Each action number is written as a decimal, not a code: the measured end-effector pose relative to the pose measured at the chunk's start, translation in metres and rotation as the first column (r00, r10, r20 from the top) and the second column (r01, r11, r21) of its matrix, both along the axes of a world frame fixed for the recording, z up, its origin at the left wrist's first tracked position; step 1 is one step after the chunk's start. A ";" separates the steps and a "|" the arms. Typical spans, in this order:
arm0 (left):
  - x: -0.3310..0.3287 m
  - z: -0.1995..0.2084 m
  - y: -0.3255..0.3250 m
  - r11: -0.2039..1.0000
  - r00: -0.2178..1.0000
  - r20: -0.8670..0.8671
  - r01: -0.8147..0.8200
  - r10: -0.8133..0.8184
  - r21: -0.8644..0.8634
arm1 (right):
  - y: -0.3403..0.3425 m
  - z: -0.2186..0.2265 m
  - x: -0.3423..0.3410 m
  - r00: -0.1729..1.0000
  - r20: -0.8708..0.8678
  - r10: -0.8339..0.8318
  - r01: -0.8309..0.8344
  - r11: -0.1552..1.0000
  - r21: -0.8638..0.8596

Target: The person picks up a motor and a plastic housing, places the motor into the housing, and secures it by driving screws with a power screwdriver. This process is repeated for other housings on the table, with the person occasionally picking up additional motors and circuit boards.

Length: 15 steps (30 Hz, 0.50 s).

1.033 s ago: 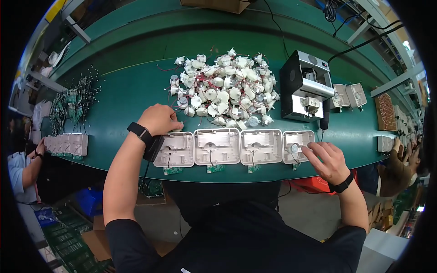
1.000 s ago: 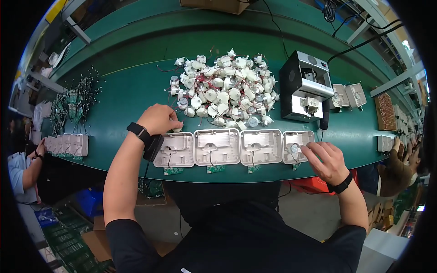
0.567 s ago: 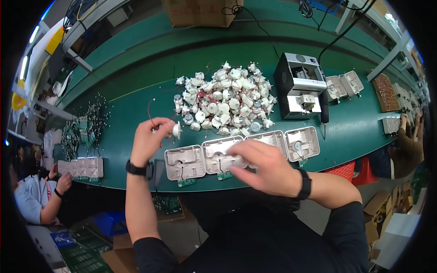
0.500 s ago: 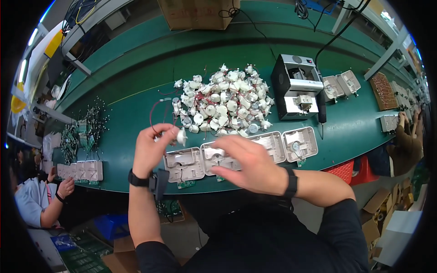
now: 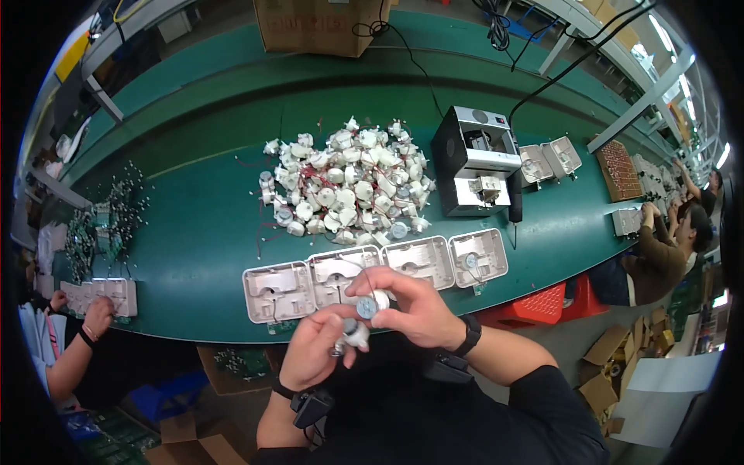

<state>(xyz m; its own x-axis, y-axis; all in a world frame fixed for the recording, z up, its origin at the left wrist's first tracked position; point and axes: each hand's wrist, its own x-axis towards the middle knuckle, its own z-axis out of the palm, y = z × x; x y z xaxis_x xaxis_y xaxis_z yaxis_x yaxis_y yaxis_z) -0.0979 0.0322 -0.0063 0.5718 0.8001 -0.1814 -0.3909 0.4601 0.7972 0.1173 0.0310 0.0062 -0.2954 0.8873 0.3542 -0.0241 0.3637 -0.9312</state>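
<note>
My left hand (image 5: 314, 349) is closed on a small white plastic part with a grey round end (image 5: 354, 333), in front of the table's front edge. Right beside it, my right hand (image 5: 418, 310) pinches a white part with a round grey metal face (image 5: 367, 308), from which a thin wire rises. The two parts are close together; whether they touch I cannot tell. Just beyond my hands, several off-white open plastic housings (image 5: 277, 288) stand in a row. A grey disc (image 5: 471, 261) sits in the rightmost housing (image 5: 496, 267).
A heap of white parts with red wires (image 5: 349, 186) covers the middle of the green table (image 5: 194, 232). Right of it stands a black-and-silver machine (image 5: 457, 186), with a black handheld tool (image 5: 515, 198) alongside. Circuit boards (image 5: 101, 232) lie left. Co-workers sit at both sides.
My left hand has come back from the heap's near-left side with a white part. My right hand, spread over the housings before, now grips a grey-faced part. The whole view has shifted.
</note>
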 end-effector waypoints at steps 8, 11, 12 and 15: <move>0.032 -0.023 -0.003 0.930 0.952 0.051 0.305 -0.301 -0.203 | -0.024 -0.040 0.020 0.958 -0.276 0.070 -0.164 0.929 -0.333; 0.036 -0.036 -0.005 0.931 0.962 0.055 0.274 -0.269 -0.242 | -0.011 -0.035 0.030 0.997 0.067 0.031 -0.039 0.992 0.121; 0.037 -0.042 -0.006 0.940 0.972 0.060 0.236 -0.228 -0.248 | -0.010 -0.034 0.032 0.997 0.065 0.032 -0.039 0.992 0.116; 0.037 -0.045 -0.006 0.951 0.980 0.058 0.198 -0.189 -0.237 | -0.008 -0.030 0.041 0.947 0.292 -0.133 0.051 0.961 0.272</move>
